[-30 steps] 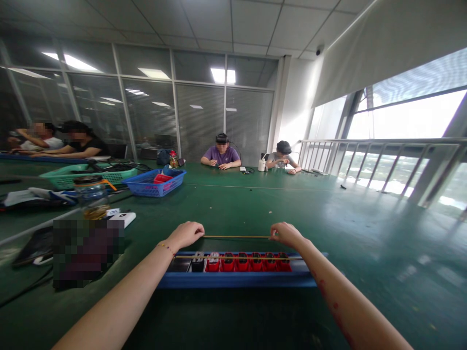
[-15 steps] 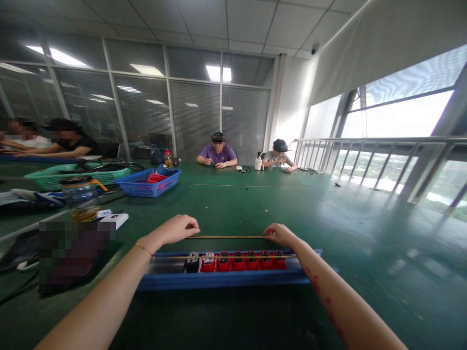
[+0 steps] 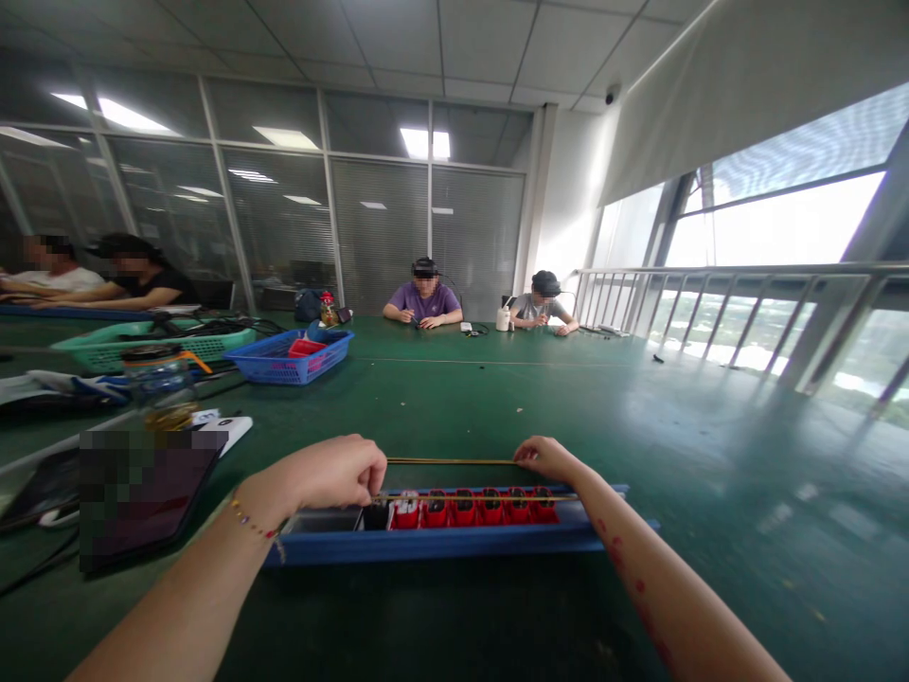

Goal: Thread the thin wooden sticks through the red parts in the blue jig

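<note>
A long blue tray (image 3: 454,544) lies across the table in front of me, with a row of small red cups (image 3: 463,512) and one black cup (image 3: 375,517) in it. Over the cups runs a thin yellow-brown strip (image 3: 475,498); beyond the tray, a second thin yellow-brown strip (image 3: 447,461) spans between my hands. My left hand (image 3: 341,471) is closed, its fingertips at the left part of the near strip above the black cup. Pinched at the far strip's right end is my right hand (image 3: 545,457). Dark pieces fill the cups, too small to name.
On the left are a blue basket (image 3: 288,367) with a red item, a green basket (image 3: 92,354), a glass jar (image 3: 162,388), a white device (image 3: 234,432) and a dark tablet (image 3: 152,493). Several people sit around the table; a white bottle (image 3: 503,320) stands far off.
My left hand has moved from the far strip toward me, down to the near strip over the black cup. The right hand stays in place at the far strip's right end.
</note>
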Motion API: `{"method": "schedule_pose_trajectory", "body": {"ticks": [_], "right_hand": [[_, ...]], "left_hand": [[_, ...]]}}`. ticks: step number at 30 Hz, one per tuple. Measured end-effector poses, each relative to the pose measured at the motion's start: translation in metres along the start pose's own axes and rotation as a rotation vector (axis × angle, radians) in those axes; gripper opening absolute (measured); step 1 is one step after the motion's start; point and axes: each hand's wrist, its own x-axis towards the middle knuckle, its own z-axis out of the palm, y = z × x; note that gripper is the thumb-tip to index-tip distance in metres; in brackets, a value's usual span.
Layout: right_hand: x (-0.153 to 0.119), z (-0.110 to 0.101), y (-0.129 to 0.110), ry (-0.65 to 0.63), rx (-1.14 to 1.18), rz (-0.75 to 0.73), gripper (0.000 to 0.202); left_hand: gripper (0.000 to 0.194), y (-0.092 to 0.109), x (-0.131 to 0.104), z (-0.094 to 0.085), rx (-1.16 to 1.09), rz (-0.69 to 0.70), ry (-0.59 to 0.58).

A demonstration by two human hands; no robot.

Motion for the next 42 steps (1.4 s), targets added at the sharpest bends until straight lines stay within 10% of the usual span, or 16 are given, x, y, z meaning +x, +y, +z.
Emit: {"method": "schedule_pose_trajectory", "body": {"ticks": [11,19,29,42], "right_hand": [[0.002,0.001,0.004,0.039,0.030,0.081,0.027],[0.000,-0.001,-0.004,0.043,0.024,0.084,0.036],[-0.003,-0.004,-0.011,-0.011,-0.114,-0.028,0.021],[-0.006,-0.006,-0.023,-0.005,-0.274,-0.064,0.025]], "left_hand": [[0.017,-0.024,-0.036,-0.047,0.238,-0.202,0.358],[0.010,-0.058,0.013,-0.016,0.200,-0.197,0.197],[0.015,-0.053,0.067,0.040,0.257,-0.155,0.232],[0.028,-0.069,0.081,0.042,0.343,-0.073,0.180]]}}
